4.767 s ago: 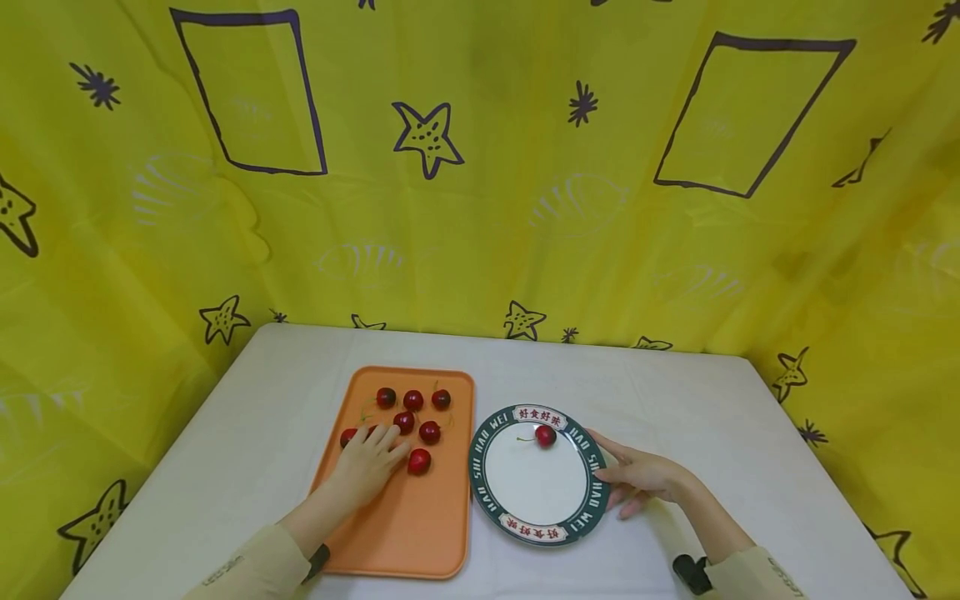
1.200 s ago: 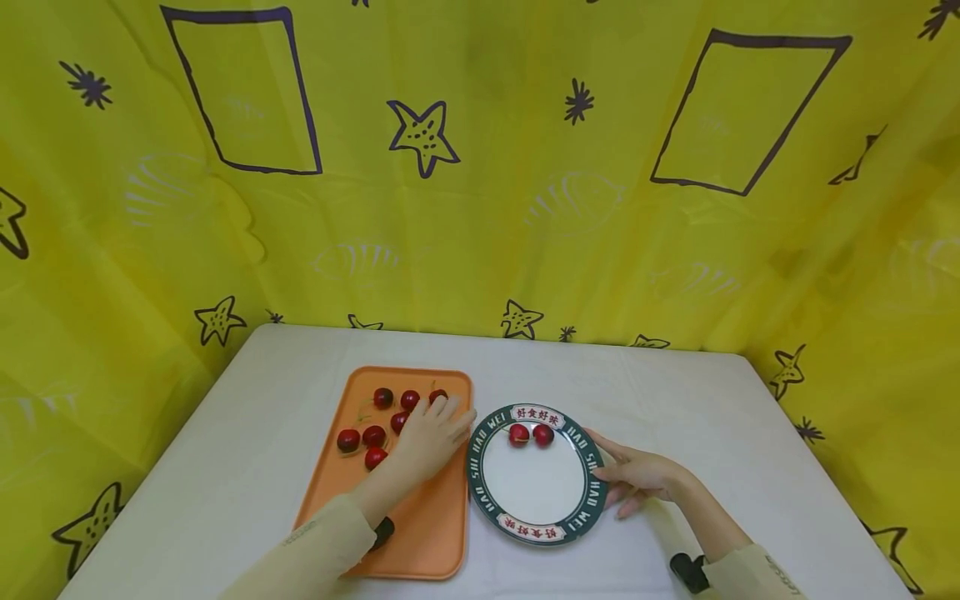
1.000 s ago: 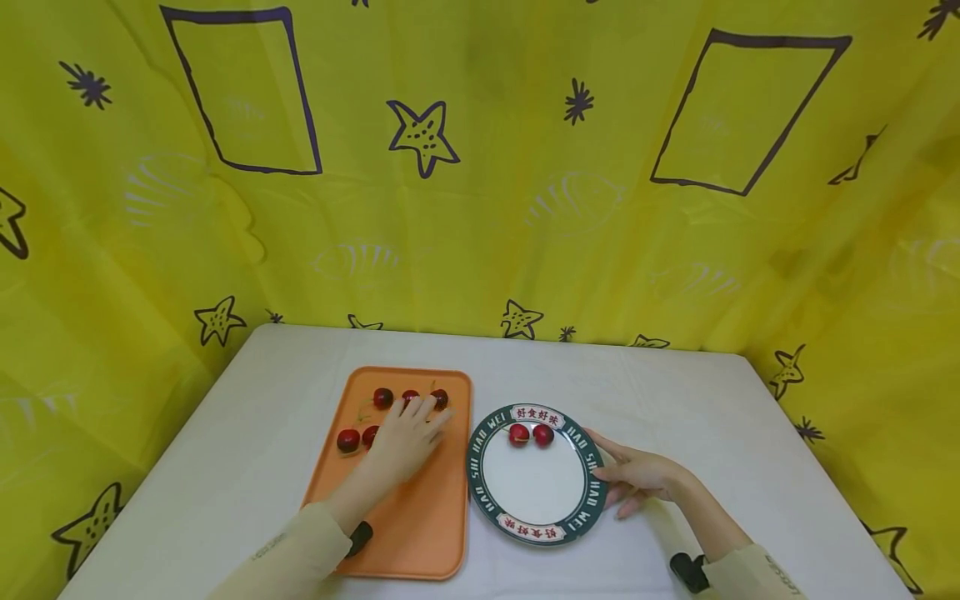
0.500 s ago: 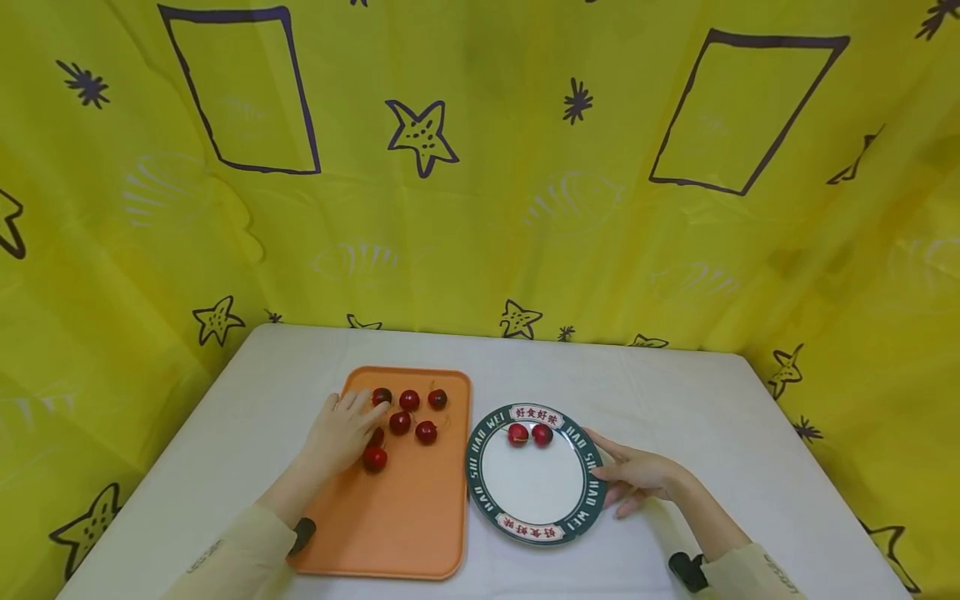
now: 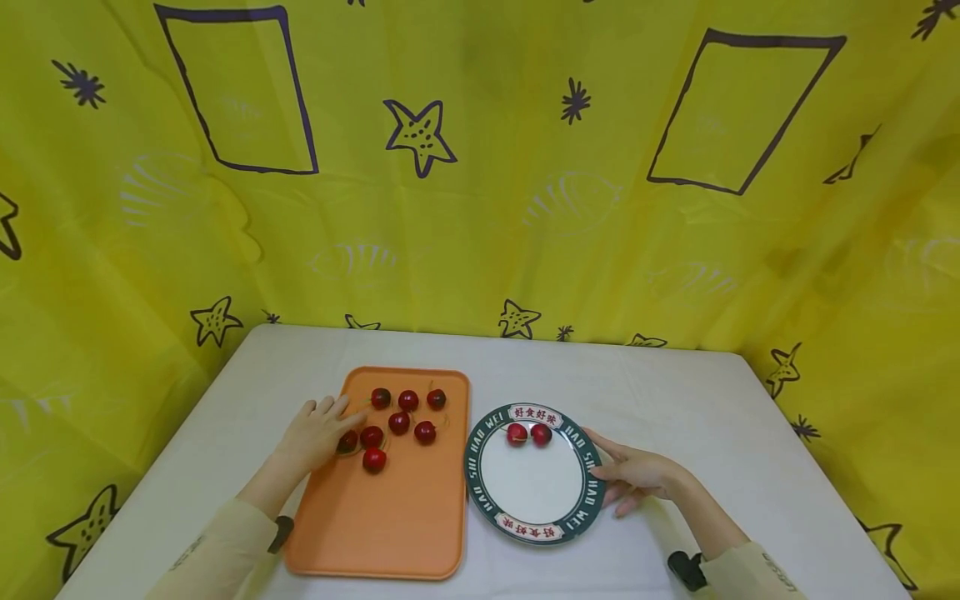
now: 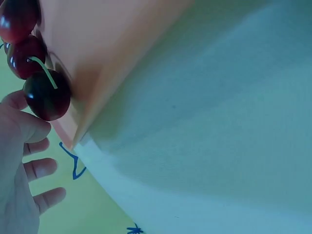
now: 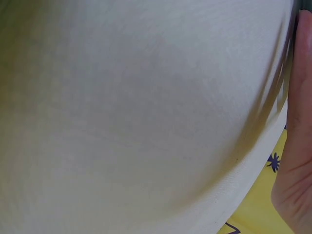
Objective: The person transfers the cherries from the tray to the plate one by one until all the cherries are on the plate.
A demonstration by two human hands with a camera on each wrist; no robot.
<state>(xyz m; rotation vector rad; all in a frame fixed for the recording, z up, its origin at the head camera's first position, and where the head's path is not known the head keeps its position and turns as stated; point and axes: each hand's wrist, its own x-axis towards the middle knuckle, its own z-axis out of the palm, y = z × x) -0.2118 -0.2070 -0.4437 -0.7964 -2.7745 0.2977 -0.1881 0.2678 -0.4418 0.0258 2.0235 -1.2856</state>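
In the head view, my left hand [image 5: 311,437] reaches over the left edge of an orange tray [image 5: 375,533]. Its thumb and index finger pinch a dark red cherry [image 6: 46,95] with a green stem, the other fingers spread apart. Several more cherries lie in the tray's upper half, one [image 5: 374,459] just right of this hand. My right hand [image 5: 637,471] holds the right side of a round white plate [image 5: 532,492], thumb on its green patterned rim and index finger along the edge. Two cherries [image 5: 541,434] sit together near the plate's far side.
Tray and plate stand side by side on a white-covered table [image 5: 637,392]. A yellow curtain [image 5: 480,208] with dark starfish drawings hangs behind and at both sides. A dark band [image 5: 686,571] is on the right wrist.
A second cherry has joined the first on the plate. My left hand has swung from the tray's right side back to its left edge. My right hand keeps its place at the plate.
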